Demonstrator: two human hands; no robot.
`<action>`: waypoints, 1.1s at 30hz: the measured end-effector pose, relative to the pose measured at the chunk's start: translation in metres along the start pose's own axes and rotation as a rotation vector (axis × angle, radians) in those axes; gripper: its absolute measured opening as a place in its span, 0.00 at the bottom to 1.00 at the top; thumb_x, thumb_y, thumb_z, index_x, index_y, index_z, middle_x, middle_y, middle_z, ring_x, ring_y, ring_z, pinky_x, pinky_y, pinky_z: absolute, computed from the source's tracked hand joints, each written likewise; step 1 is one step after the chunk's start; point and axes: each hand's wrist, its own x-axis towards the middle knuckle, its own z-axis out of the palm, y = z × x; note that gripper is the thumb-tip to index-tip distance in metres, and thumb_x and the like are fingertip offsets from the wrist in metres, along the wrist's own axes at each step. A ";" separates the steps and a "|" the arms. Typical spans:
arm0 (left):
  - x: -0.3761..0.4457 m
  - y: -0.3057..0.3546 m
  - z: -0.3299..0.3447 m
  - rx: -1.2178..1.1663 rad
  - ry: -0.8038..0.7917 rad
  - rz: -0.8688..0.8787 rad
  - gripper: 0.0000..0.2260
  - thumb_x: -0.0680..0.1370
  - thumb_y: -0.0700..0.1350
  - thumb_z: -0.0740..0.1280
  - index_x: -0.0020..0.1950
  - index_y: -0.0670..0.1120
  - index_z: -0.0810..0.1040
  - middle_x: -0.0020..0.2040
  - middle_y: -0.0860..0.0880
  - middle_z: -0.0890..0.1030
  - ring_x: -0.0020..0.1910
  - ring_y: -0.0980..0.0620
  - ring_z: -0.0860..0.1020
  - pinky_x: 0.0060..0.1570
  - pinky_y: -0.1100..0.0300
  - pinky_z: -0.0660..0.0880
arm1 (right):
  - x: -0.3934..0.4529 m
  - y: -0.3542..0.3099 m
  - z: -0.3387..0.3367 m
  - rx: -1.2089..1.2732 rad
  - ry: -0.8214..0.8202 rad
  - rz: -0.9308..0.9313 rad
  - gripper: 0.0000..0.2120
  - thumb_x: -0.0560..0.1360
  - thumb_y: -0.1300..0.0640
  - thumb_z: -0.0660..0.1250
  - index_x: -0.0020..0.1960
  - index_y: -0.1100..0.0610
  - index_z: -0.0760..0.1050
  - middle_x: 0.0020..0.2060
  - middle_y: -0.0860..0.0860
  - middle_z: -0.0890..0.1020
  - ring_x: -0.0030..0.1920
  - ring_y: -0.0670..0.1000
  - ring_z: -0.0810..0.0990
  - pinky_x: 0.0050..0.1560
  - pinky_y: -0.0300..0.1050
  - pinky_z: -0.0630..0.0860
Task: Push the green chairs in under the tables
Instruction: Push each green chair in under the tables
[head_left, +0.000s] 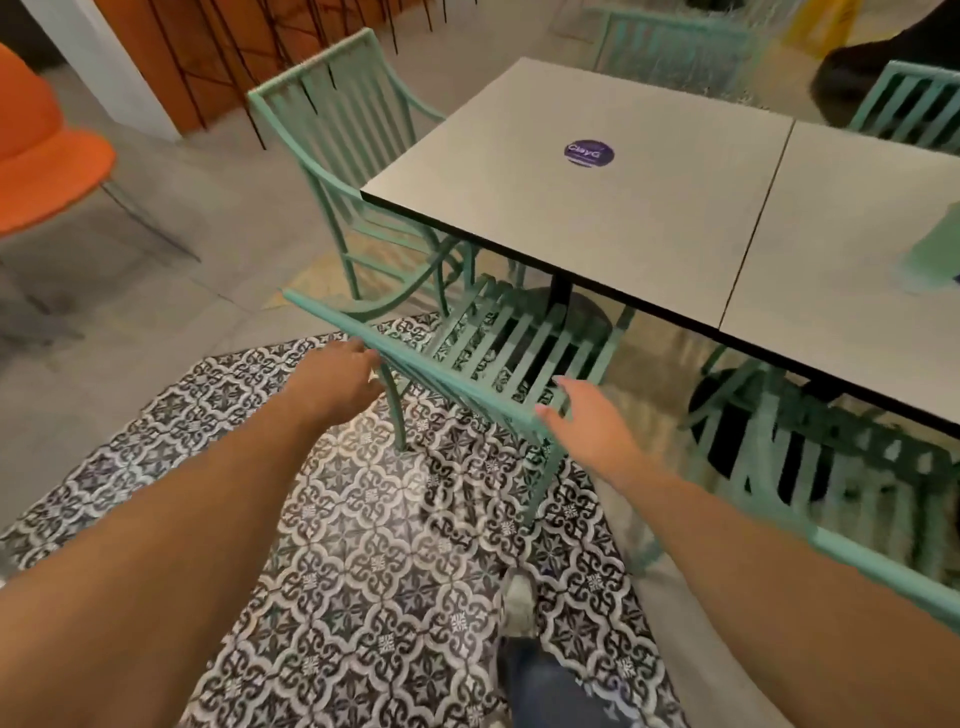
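Both hands meet the backrest top rail of the near green chair (467, 358), which lies straight ahead of them and runs slantwise, from far-left to near-right. The left hand (332, 376) reaches the rail toward its left end, fingers curled at the bar; whether they wrap it or merely press it cannot be told, since the rail hides the fingertips. The right hand (587, 415) lies at the rail's right end, fingers fairly straight and spread, touching or just short of the bar. Neither hand is clearly nearer; they bracket the rail.

Beyond the hands the slatted seat points at the near edge of the grey table (519, 171), its front part already under the tabletop, the back half out over the patterned floor tiles (374, 545). The push should probably go forward and slightly right, square to that edge.

In the way, likely: the table's dark pedestal base (566, 306) just beyond the seat, and a second green chair (337, 140) ahead-left of the left hand, at the table's end, whose arm comes close to the near chair's arm. A third green chair (831, 483) stands right of the right hand, under the adjoining table (831, 249).
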 end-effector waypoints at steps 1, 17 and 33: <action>0.012 -0.009 0.002 0.026 -0.011 0.012 0.21 0.78 0.56 0.61 0.69 0.49 0.72 0.65 0.45 0.75 0.61 0.43 0.75 0.59 0.47 0.75 | 0.013 -0.005 0.004 -0.002 -0.014 0.003 0.31 0.78 0.39 0.58 0.75 0.52 0.59 0.73 0.50 0.65 0.73 0.52 0.64 0.71 0.51 0.64; 0.173 -0.140 0.021 -0.001 -0.324 0.396 0.21 0.74 0.63 0.66 0.65 0.58 0.74 0.60 0.53 0.75 0.56 0.52 0.75 0.57 0.51 0.76 | 0.115 -0.068 0.060 -0.079 -0.019 0.161 0.29 0.78 0.38 0.58 0.74 0.49 0.62 0.73 0.48 0.66 0.72 0.50 0.65 0.69 0.49 0.64; 0.199 -0.210 0.057 -0.095 -0.150 0.599 0.14 0.79 0.56 0.63 0.63 0.53 0.76 0.56 0.50 0.79 0.51 0.51 0.78 0.51 0.53 0.79 | 0.026 -0.077 0.099 -0.099 0.398 0.667 0.25 0.74 0.42 0.66 0.65 0.57 0.75 0.58 0.55 0.76 0.62 0.57 0.70 0.65 0.55 0.68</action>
